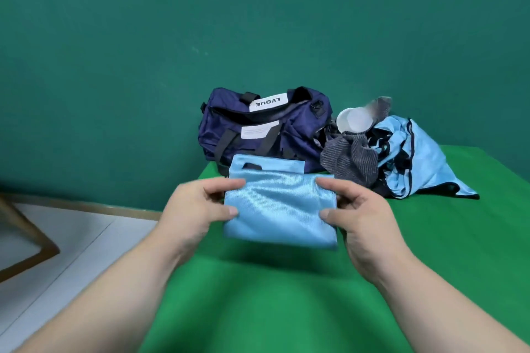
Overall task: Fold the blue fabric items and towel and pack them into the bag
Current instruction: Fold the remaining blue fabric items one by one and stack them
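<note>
**Left hand (198,209) and right hand (358,215) held the folded blue fabric (279,209) in front of the bag (258,126)**

Two bare forearms reached in from the near edge over the green table (286,309). The left hand pinched the left edge of the folded blue fabric, thumb on top and fingers curled at its upper corner. The right hand gripped the right edge in the same way, thumb laid on the cloth and fingers bent round the side. The fabric was a light blue, roughly square packet. Its near edge was raised off the table, with a shadow beneath it.

Just beyond the packet, at the far side of the table, stood the navy bag. It had black straps and a white label that read LVQUE upside down, and its top opening showed dark.

A loose heap lay to the right of the bag and touching it. A grey striped towel (351,157) lay crumpled at the front of the heap. A translucent plastic cup (355,120) lay on its side above the towel. A light blue garment (415,163) with dark trim spread out to the right.

A dark green wall (172,37) rose behind the table. At the near left were a pale floor (57,238) and part of a wooden frame (28,249).
</note>
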